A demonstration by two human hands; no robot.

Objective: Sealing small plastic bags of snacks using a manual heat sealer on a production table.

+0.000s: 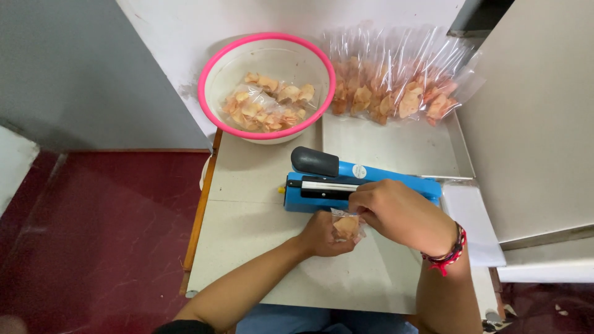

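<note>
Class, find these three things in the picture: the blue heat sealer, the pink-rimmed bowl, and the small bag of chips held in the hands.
Blue heat sealer point(396, 177): head view, on its blue arm.
Pink-rimmed bowl point(207, 73): head view, on the left rim.
Small bag of chips point(346, 226): head view, on the chips inside.

Bright, even overhead light, soft shadows, sharp focus, slight wide-angle bending at edges.

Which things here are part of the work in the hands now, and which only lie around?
In use:
- left hand and right hand, both holding the small clear bag of chips
- blue heat sealer

Lying about:
- pink-rimmed bowl with filled bags
- row of filled bags behind
- white paper at the right
</note>
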